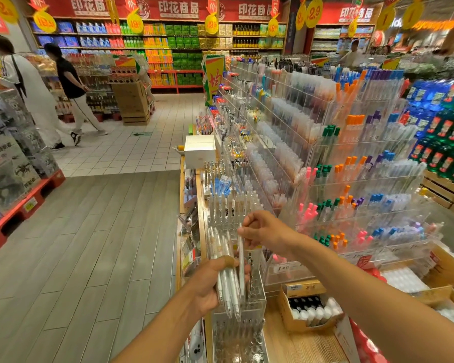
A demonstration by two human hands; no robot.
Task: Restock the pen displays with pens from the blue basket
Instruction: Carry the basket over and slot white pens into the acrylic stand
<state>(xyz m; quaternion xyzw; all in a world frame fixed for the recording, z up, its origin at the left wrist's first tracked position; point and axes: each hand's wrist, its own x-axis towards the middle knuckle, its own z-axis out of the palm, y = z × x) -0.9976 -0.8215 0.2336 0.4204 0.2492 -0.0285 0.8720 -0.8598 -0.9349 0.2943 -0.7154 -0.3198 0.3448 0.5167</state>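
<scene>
My left hand point(207, 284) grips a bundle of white pens point(227, 281), held upright over a clear acrylic pen holder point(244, 307) on the wooden counter. My right hand point(265, 231) pinches the top of a single white pen point(241, 263) that stands vertically beside the bundle, its tip down toward the holder. Behind the hands stands another clear rack of white pens point(231, 205). To the right rise tiered acrylic pen displays point(364, 179) filled with orange, green, pink and blue capped pens. The blue basket is not in view.
A cardboard box of black-and-white bottles point(309, 307) sits on the counter at right. A white box point(199, 150) stands further along the counter edge. Two people point(50, 95) walk in the aisle at far left beside stacked boxes on a red pallet point(13, 166).
</scene>
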